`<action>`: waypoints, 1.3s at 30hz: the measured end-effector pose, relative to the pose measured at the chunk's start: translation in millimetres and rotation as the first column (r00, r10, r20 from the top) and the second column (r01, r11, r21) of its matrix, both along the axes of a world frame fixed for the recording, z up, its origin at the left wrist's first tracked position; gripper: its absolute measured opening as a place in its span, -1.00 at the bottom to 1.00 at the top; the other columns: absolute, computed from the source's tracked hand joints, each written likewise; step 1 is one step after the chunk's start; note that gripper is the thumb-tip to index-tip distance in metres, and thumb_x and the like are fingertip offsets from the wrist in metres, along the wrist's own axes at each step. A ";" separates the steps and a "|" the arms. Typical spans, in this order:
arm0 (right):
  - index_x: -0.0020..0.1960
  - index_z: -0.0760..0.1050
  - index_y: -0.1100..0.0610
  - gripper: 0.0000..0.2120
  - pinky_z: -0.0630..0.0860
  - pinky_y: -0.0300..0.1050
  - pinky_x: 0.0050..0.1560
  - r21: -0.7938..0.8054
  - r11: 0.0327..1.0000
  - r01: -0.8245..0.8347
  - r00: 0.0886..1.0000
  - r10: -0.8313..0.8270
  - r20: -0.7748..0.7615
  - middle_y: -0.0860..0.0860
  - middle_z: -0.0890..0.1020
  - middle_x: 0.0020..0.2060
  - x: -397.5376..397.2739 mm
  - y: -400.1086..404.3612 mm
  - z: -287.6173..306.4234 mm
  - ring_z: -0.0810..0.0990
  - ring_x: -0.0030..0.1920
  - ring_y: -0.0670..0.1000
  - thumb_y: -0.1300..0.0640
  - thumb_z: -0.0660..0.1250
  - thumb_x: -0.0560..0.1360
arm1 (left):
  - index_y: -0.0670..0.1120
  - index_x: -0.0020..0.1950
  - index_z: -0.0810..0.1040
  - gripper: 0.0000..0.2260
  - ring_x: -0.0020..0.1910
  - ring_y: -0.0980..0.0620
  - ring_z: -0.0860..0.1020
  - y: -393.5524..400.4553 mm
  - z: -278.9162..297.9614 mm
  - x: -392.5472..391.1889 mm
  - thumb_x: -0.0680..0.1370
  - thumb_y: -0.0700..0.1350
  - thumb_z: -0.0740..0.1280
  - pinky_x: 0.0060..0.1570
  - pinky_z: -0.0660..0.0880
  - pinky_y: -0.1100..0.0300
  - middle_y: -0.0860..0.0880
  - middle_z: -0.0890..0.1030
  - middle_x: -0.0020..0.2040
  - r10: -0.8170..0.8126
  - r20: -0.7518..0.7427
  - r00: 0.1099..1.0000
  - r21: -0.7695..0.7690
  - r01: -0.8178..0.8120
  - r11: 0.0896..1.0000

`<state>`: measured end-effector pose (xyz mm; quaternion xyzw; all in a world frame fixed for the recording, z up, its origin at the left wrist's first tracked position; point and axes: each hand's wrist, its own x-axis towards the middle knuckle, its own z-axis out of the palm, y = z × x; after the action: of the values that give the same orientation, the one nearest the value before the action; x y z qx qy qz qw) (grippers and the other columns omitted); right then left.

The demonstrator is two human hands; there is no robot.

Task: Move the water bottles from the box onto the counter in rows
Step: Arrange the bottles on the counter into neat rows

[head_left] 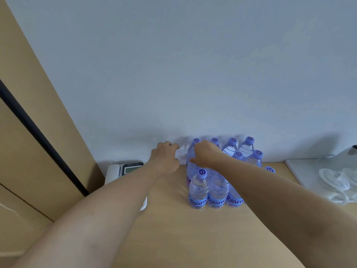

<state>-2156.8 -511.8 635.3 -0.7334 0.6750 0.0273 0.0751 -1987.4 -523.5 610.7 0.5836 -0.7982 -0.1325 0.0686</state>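
Several clear water bottles (199,187) with purple caps and blue labels stand upright in rows on the tan counter (173,229), against the white wall. My left hand (165,158) reaches to the wall left of the rows, its fingers curled round a blurred clear bottle (182,151). My right hand (205,154) grips the top of a bottle (191,167) at the left end of the second row, hiding its cap. My right forearm crosses over the right-hand bottles. The box is out of view.
A white desk phone (125,170) sits at the counter's back left corner, beside a tan cabinet wall (38,113). To the right lies a white board (309,169) bearing clear plastic pieces (336,182). Bare counter stretches in front of the bottles.
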 end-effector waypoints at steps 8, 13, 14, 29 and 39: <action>-0.12 0.59 0.25 -0.89 0.46 -0.14 -0.33 0.067 0.992 -0.106 0.991 0.111 -0.069 0.14 0.59 -0.17 -4.5 -13.1 7.9 0.57 -0.09 0.16 0.33 0.30 0.43 | 0.00 0.45 0.32 -0.48 0.36 -0.17 0.29 -10.8 -10.0 -2.7 0.49 -0.11 0.26 0.25 0.37 -0.05 -0.11 0.39 0.37 0.006 -0.011 1.000 0.030 -0.006 1.000; 0.17 0.59 0.27 -0.65 0.57 -0.01 -0.06 0.060 0.987 -0.151 0.986 0.155 -0.057 0.20 0.62 0.09 -4.6 -14.3 5.8 0.60 0.06 0.17 0.39 0.26 0.41 | 0.00 0.46 0.32 -0.48 0.36 -0.15 0.28 -10.6 -12.9 -4.4 0.49 -0.12 0.26 0.26 0.36 -0.05 -0.10 0.38 0.38 -0.004 -0.025 1.000 0.020 0.005 1.000; 0.13 0.60 0.27 -0.68 0.57 -0.02 -0.08 0.069 0.985 -0.159 0.985 0.163 -0.054 0.19 0.64 0.06 -5.2 -15.6 5.1 0.60 0.05 0.17 0.36 0.28 0.41 | 0.00 0.46 0.32 -0.48 0.36 -0.15 0.29 -10.7 -12.9 -4.2 0.49 -0.13 0.26 0.26 0.36 -0.05 -0.10 0.39 0.37 -0.005 -0.029 1.000 0.017 0.006 1.000; -0.27 0.39 0.15 -0.82 0.16 -0.22 -0.53 0.077 0.988 -0.134 0.981 0.143 -0.130 0.02 0.34 -0.39 -3.3 -12.8 0.7 0.39 -0.36 0.02 0.32 0.30 0.45 | 0.00 0.46 0.31 -0.49 0.37 -0.15 0.27 -8.0 -15.3 -3.1 0.50 -0.12 0.26 0.27 0.35 -0.03 -0.10 0.37 0.40 0.005 -0.024 1.000 0.031 -0.004 1.000; 0.17 0.61 0.21 -0.63 0.53 -0.08 -0.32 0.055 0.977 -0.206 0.966 0.212 -0.146 0.17 0.63 0.01 -7.8 -15.7 -4.2 0.62 -0.06 0.12 0.40 0.26 0.41 | -0.01 0.45 0.33 -0.51 0.36 -0.15 0.28 -5.7 -12.1 -6.4 0.50 -0.13 0.25 0.26 0.35 -0.05 -0.10 0.38 0.38 0.007 -0.020 1.000 0.017 -0.006 1.000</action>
<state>-2164.6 -527.5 631.2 -0.7948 0.5969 0.1038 0.0350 -1993.7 -529.2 598.6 0.5854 -0.7944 -0.1450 0.0719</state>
